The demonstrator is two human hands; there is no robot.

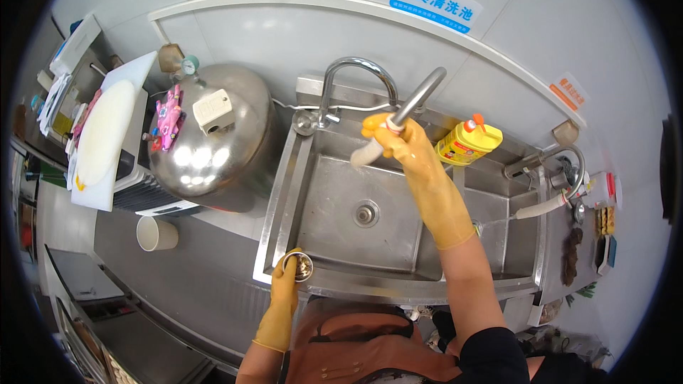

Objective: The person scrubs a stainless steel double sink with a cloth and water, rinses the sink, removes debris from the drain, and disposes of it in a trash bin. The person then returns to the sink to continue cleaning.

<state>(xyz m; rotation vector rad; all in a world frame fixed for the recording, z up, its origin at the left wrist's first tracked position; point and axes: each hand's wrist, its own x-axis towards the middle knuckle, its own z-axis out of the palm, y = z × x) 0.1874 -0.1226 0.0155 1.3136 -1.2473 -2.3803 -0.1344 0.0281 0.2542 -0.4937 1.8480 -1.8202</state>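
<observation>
My left hand (288, 272), in a yellow rubber glove, grips a small round metal cup (304, 268) at the near left corner of the stainless steel sink (341, 234). Something shiny shows inside the cup; I cannot tell what. My right hand (403, 141), gloved the same way, is closed around the end of a curved metal faucet (421, 95), where a whitish cloth sleeve (366, 154) hangs over the left basin. No water is seen coming from this sleeve. Behind my right wrist stands a yellow detergent bottle (463, 144) with an orange cap.
Another chrome faucet (358, 61) arches at the back left. In the right basin, a thin stream leaves a sleeved faucet (541, 207). A domed steel tank (213, 138) and white cutting boards (105, 133) stand left. A pale bin (157, 233) is on the floor.
</observation>
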